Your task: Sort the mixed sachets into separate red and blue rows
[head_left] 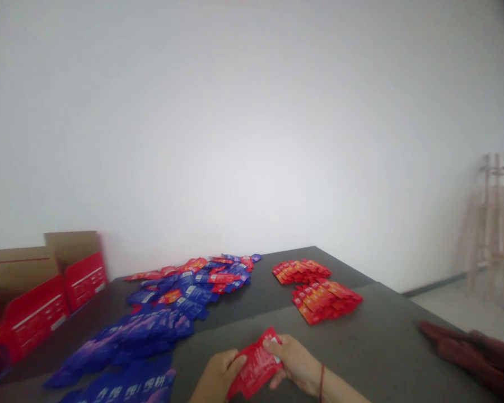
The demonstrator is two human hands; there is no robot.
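Observation:
Both hands hold one red sachet [255, 366] low in the view, just above the dark grey table [382, 341]. My left hand [217, 378] pinches its left edge. My right hand [293, 362], with a red string round the wrist, grips its right edge with curled fingers. Ahead and to the left lies a loose heap of mixed blue and red sachets [193, 282]. A spread of blue sachets [126, 341] runs towards me on the left. Two tidy piles of red sachets [321, 294] sit ahead on the right.
An open red and brown cardboard box [37, 291] stands at the table's left edge. A dark red cloth [474, 352] lies on the table's right side. Wooden frames [498, 218] lean against the white wall at the far right.

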